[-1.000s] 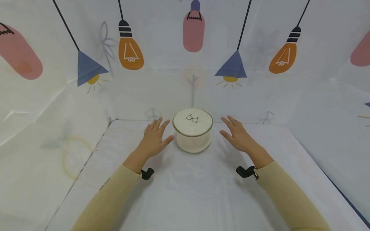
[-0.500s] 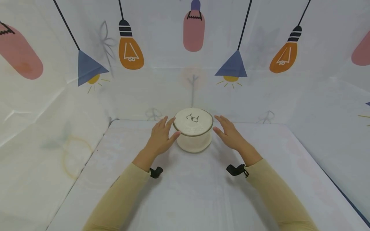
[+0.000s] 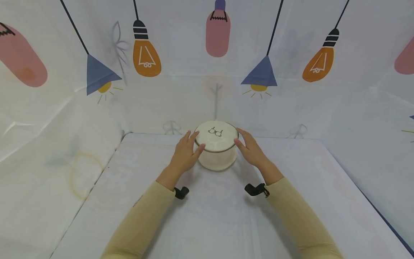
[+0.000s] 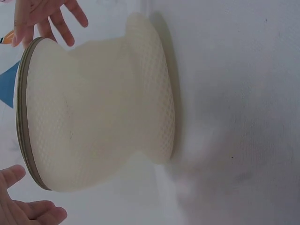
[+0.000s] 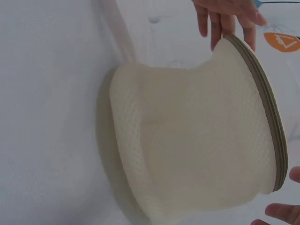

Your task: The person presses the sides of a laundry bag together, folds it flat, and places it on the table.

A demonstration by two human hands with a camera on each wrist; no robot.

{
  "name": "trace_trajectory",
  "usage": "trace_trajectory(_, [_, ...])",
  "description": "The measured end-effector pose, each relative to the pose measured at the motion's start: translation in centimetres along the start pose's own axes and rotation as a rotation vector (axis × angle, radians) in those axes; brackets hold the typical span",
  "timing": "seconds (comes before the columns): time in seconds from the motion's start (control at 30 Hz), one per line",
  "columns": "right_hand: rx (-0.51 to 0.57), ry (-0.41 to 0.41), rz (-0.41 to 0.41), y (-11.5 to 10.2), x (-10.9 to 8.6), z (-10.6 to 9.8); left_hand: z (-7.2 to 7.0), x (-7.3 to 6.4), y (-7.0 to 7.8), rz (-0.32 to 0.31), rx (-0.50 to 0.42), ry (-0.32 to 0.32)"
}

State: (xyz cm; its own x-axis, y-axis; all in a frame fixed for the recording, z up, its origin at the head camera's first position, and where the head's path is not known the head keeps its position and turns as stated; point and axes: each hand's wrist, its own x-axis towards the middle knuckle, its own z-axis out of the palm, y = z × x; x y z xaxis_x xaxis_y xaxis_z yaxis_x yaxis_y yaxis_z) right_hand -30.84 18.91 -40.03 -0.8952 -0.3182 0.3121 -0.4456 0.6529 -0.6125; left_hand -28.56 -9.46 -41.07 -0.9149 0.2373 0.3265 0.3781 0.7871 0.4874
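A cream mesh laundry bag point(image 3: 217, 160) stands upright at the back of the white table, round and drum-shaped. Its lid bears a small line drawing, and an olive-brown zipper point(image 4: 23, 117) circles the top edge. My left hand point(image 3: 185, 155) is at the lid's left edge, fingers spread and slightly bent. My right hand point(image 3: 253, 153) is at the right edge in a like pose. In the wrist views the bag's sides sag inward above a bulging base. Whether the fingertips touch the rim is hard to tell.
The white table point(image 3: 210, 223) reaches back to a pale sheet wall point(image 3: 181, 97) printed with lamps and bulbs, close behind the bag. Similar sheets rise at the left and right. A black wrist mount point(image 3: 182, 192) sits at my left cuff, another mount point(image 3: 255, 189) at my right.
Both hands have moved inward from either side, narrowing the gap to the bag until they are at its rim. The bag stays in place.
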Motion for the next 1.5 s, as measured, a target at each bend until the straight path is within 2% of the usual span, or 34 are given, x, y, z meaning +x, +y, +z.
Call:
trace_trajectory(0.2, [0.048,0.019,0.017,-0.1,0.3,0.6,0.5,0.3,-0.1,-0.011,-0.046,0.063])
trace_trajectory(0.57, [0.160,0.045,0.062,-0.2,0.8,1.5,1.1,1.1,-0.3,-0.035,-0.170,0.109])
trace_trajectory(0.97, [0.228,0.087,0.099,-0.4,1.4,2.4,1.9,2.1,-0.1,-0.123,-0.334,0.094])
trace_trajectory(1.23, [0.250,0.099,0.148,-0.5,1.5,2.7,2.5,2.5,0.0,-0.154,-0.382,0.096])
trace_trajectory(1.5, [0.320,0.103,0.205,-0.7,2.0,3.1,3.1,2.6,0.4,-0.174,-0.445,0.082])
